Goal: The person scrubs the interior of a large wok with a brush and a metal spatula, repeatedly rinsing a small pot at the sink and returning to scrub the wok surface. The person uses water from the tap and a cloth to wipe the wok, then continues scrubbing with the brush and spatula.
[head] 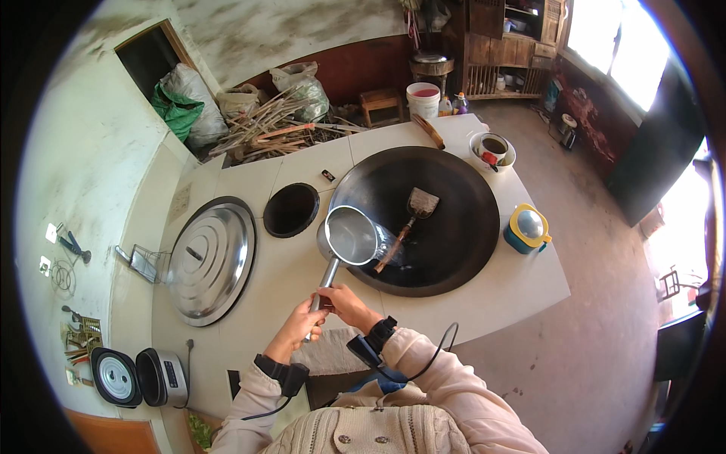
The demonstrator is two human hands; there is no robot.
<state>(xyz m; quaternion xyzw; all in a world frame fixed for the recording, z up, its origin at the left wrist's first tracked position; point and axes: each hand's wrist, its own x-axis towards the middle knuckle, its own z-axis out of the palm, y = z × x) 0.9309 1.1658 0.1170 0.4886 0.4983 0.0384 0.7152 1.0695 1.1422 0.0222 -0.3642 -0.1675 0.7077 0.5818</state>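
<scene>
Both my left hand (298,328) and my right hand (350,306) grip the long handle of a metal ladle (353,234). Tilted over the left side of a large dark wok (454,249), the ladle spills clear water (391,248) past its rim. A wok spatula (423,203) with a worn metal blade and a wooden handle rests inside the wok. The falling water partly covers the view of that handle.
Left of the wok are a round dark opening (291,210), a lighter (328,176) and a large metal lid (212,261). A yellow-and-teal container (527,230) and a bowl (475,152) holding a cup stand to the right. An open rice cooker (164,377) sits lower left.
</scene>
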